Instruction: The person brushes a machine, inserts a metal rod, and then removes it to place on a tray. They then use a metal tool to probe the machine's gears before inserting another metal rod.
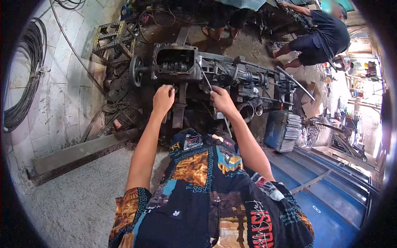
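Note:
In front of me is an open gearbox housing (175,62), its gears (175,67) showing inside, joined to a long greasy metal machine assembly (244,76) on the right. My right hand (223,100) is closed round a thin metal rod (205,76) that slants up to the housing's right corner. Just below the near edge of the housing, my left hand (164,99) has its fingers curled together beside a small dark part. What those fingers hold, if anything, is hidden. A handwheel or pulley (135,71) sits at the housing's left end.
A yellow-edged metal frame (111,39) stands against the left wall, where a coiled black hose (27,78) hangs. A long beam (84,151) lies at lower left. At right are a blue finned block (284,131) and blue metal panels (331,198). Two people stand behind the machine.

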{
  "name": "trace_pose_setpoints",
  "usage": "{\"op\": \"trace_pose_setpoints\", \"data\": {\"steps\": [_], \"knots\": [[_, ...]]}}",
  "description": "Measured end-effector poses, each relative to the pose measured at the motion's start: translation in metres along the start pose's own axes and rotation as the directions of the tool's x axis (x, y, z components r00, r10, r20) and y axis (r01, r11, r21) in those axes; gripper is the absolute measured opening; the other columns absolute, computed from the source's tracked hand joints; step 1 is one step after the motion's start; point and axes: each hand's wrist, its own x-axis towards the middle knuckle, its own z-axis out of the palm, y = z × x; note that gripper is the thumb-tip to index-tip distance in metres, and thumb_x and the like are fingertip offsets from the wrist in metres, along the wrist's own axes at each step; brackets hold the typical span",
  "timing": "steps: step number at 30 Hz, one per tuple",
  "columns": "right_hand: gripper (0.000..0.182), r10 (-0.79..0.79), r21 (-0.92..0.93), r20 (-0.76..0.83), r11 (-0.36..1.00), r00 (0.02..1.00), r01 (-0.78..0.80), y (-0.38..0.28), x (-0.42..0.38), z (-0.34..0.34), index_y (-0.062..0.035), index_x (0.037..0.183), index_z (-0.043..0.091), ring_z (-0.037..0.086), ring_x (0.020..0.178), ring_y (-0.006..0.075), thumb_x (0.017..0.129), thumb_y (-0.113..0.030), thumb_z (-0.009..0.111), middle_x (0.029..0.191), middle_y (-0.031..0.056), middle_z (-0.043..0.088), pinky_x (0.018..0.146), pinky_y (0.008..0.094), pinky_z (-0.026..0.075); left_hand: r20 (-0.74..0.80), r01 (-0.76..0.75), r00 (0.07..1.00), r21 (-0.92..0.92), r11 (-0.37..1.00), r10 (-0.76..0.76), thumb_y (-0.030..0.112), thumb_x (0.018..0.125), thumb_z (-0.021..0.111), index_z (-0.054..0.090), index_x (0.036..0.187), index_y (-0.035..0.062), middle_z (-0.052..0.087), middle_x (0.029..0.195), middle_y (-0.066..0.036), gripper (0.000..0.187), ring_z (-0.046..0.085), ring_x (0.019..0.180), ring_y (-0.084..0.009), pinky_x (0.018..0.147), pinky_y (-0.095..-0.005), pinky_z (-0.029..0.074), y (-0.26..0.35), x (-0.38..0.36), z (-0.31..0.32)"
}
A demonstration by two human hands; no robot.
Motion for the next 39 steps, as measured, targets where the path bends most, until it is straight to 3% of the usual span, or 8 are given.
{"op": "trace_pose_setpoints", "data": {"steps": [2, 5, 9, 11, 24, 27, 29, 39], "knots": [[0.027, -0.022, -0.028, -0.012, 0.999, 1.0, 0.021, 0.013, 0.009, 0.007, 0.0024, 0.115, 0.057, 0.043, 0.049, 0.0064, 0.096, -0.014, 0.048, 0.068, -0.0022, 0.048, 0.041, 0.0246, 0.033, 0.108, 0.026, 0.993, 0.131, 0.991, -0.041, 0.015, 0.088, 0.061, 0.063, 0.108, 0.003, 0.062, 0.107, -0.015, 0.024, 0.06, 0.099, -0.0333, 0.086, -0.0408, 0.051, -0.031, -0.012, 0.02], [0.04, 0.009, -0.193, -0.048, 0.981, 0.999, -0.018, 0.035, 0.021, 0.013, 0.0048, 0.124, 0.057, 0.056, 0.119, 0.0374, 0.093, -0.02, 0.052, 0.121, 0.0282, 0.061, 0.101, 0.0391, 0.042, 0.177, 0.018, 0.982, 0.25, 0.968, -0.064, 0.016, 0.087, 0.063, 0.05, 0.133, 0.0106, 0.049, 0.133, -0.017, 0.048, 0.048, 0.121, -0.0375, 0.095, -0.0479, 0.047, -0.072, -0.02, 0.06], [0.042, -0.025, -0.301, -0.046, 0.954, 0.999, 0.011, 0.035, 0.021, 0.017, 0.0051, 0.124, 0.057, 0.059, 0.114, 0.0371, 0.091, -0.02, 0.053, 0.117, 0.0276, 0.063, 0.098, 0.0396, 0.044, 0.269, 0.017, 0.955, 0.38, 0.925, -0.128, 0.017, 0.087, 0.063, 0.035, 0.148, 0.0225, 0.025, 0.154, -0.016, 0.067, 0.029, 0.137, -0.0419, 0.101, -0.0596, 0.04, -0.088, -0.025, 0.083], [0.03, -0.135, -0.292, -0.033, 0.949, 0.99, 0.12, 0.041, 0.02, 0.02, 0.0066, 0.115, 0.06, 0.051, 0.066, 0.0105, 0.092, -0.01, 0.051, 0.076, 0.0034, 0.059, 0.058, 0.0277, 0.041, 0.166, 0.046, 0.977, 0.444, 0.895, -0.133, 0.012, 0.086, 0.063, 0.04, 0.144, 0.0243, 0.026, 0.153, -0.016, 0.063, 0.032, 0.135, -0.0417, 0.101, -0.0591, 0.041, -0.088, -0.027, 0.085], [0.046, -0.19, -0.251, -0.038, 0.952, 0.981, 0.175, 0.035, 0.034, 0.033, -0.0014, 0.137, 0.047, 0.051, 0.055, 0.0115, 0.091, -0.007, 0.05, 0.074, 0.0043, 0.057, 0.048, 0.0284, 0.042, -0.304, 0.236, 0.927, 0.017, 0.972, -0.22, 0.002, 0.076, 0.069, 0.054, 0.123, 0.0086, 0.049, 0.124, -0.02, 0.05, 0.052, 0.115, -0.0426, 0.094, -0.0477, 0.047, -0.054, -0.06, 0.013], [0.052, -0.183, -0.212, -0.046, 0.963, 0.982, 0.169, 0.024, 0.041, 0.041, -0.003, 0.139, 0.045, 0.051, 0.052, 0.0125, 0.088, -0.007, 0.049, 0.075, 0.0058, 0.058, 0.046, 0.0296, 0.042, -0.506, 0.235, 0.845, 0.062, 0.97, -0.172, 0.003, 0.078, 0.068, 0.053, 0.126, 0.01, 0.047, 0.127, -0.02, 0.051, 0.049, 0.12, -0.0424, 0.097, -0.0481, 0.045, -0.055, -0.024, -0.037], [0.05, -0.108, -0.168, -0.16, 0.982, 0.981, 0.081, 0.011, 0.048, 0.052, 0.0061, 0.128, 0.052, 0.06, 0.109, 0.0429, 0.082, -0.011, 0.048, 0.111, 0.0332, 0.061, 0.094, 0.0453, 0.046, -0.565, 0.247, 0.818, 0.168, 0.954, -0.112, 0.006, 0.081, 0.067, 0.051, 0.129, 0.0101, 0.046, 0.129, -0.022, 0.051, 0.048, 0.121, -0.042, 0.096, -0.0482, 0.045, -0.061, 0.014, -0.063], [0.043, -0.256, -0.439, -0.282, 0.891, 0.925, 0.113, -0.023, 0.068, 0.08, 0.0114, 0.117, 0.058, 0.063, 0.093, 0.0483, 0.079, -0.006, 0.049, 0.096, 0.0387, 0.062, 0.085, 0.0494, 0.051, -0.272, 0.459, 0.872, 0.159, 0.874, -0.408, 0.045, 0.098, 0.047, 0.039, 0.142, 0.0061, 0.044, 0.135, -0.029, 0.059, 0.049, 0.123, -0.0399, 0.096, -0.0507, 0.047, -0.106, 0.097, -0.076]]}}
